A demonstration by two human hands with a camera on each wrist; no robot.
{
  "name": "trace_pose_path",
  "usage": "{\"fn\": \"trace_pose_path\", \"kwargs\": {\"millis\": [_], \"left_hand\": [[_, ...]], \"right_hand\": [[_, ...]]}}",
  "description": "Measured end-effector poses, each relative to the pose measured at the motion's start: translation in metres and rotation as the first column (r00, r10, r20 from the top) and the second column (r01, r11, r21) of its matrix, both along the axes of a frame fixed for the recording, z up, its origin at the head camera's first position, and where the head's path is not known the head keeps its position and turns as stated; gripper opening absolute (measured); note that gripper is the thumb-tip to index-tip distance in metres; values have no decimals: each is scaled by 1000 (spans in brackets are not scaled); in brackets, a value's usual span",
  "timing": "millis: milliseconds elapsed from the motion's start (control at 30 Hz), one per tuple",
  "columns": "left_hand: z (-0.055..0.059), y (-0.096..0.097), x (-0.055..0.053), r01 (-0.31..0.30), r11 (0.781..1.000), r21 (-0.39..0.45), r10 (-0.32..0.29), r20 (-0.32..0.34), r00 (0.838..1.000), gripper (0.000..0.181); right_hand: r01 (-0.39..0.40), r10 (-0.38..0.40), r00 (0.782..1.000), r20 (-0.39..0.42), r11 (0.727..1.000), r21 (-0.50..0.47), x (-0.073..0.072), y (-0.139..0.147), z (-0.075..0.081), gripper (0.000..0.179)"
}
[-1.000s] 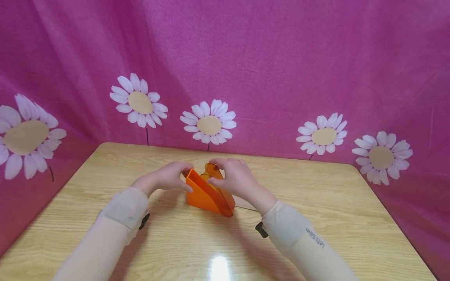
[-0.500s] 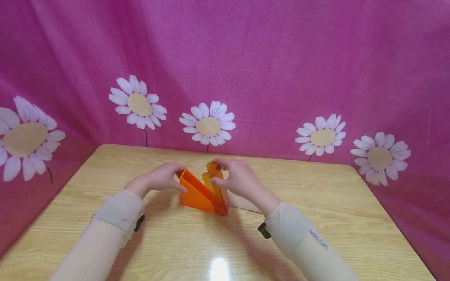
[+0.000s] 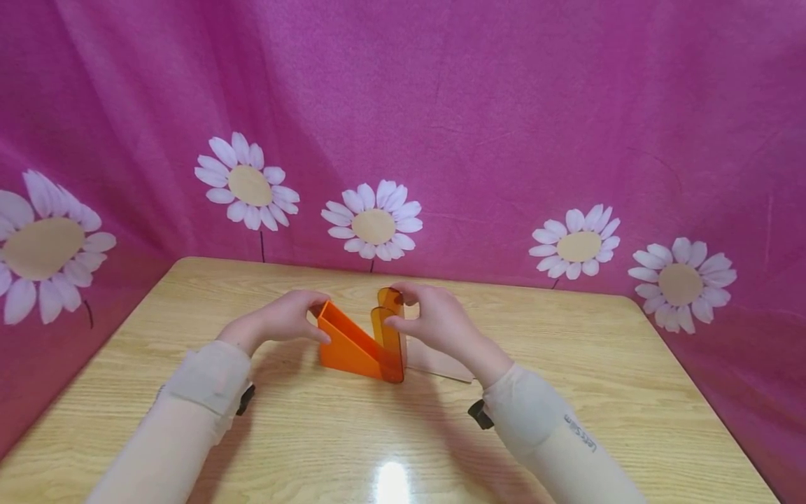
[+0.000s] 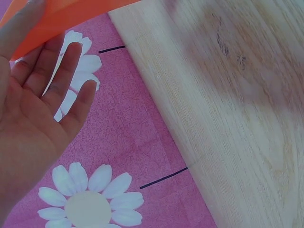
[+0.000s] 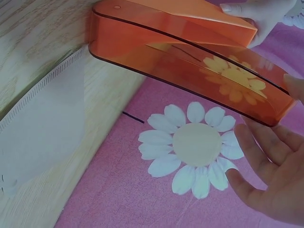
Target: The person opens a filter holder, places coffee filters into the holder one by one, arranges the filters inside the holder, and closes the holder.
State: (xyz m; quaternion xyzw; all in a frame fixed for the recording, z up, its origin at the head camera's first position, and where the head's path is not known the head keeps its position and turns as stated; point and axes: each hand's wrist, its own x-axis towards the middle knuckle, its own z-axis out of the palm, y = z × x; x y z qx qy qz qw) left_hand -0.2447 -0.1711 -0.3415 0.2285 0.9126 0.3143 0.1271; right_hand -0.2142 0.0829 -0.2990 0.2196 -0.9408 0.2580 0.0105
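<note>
An orange coffee filter case (image 3: 349, 348) stands upright on the table with its see-through amber cover (image 3: 390, 336) swung open. The two join at a low corner. My left hand (image 3: 277, 318) pinches the case's upper left end between thumb and fingers. With thumb and fingertips, my right hand (image 3: 437, 322) holds the free end of the cover. A pale paper coffee filter (image 5: 45, 123) with a crimped edge lies flat on the table behind the cover, partly hidden in the head view. The case's interior shows only as a narrow slot.
The wooden table (image 3: 352, 448) has its back edge against a pink cloth (image 3: 466, 140) printed with large daisies. Cloth also hangs at both sides. A bright light reflection shows on the tabletop near the front.
The cover has swung away from the case, so the gap between them is wider. The case and my left hand have moved slightly left. More of the paper filter shows.
</note>
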Motion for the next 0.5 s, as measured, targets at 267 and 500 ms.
{"fn": "trace_pose_path", "kwargs": {"millis": [267, 500], "left_hand": [[0, 0, 1, -4, 1000, 7, 4, -1, 1000, 29], [1, 1, 1, -9, 1000, 6, 9, -2, 1000, 32]], "right_hand": [[-1, 2, 1000, 12, 1000, -30, 0, 8, -1, 48], [-10, 10, 1000, 9, 999, -48, 0, 14, -2, 47]]}}
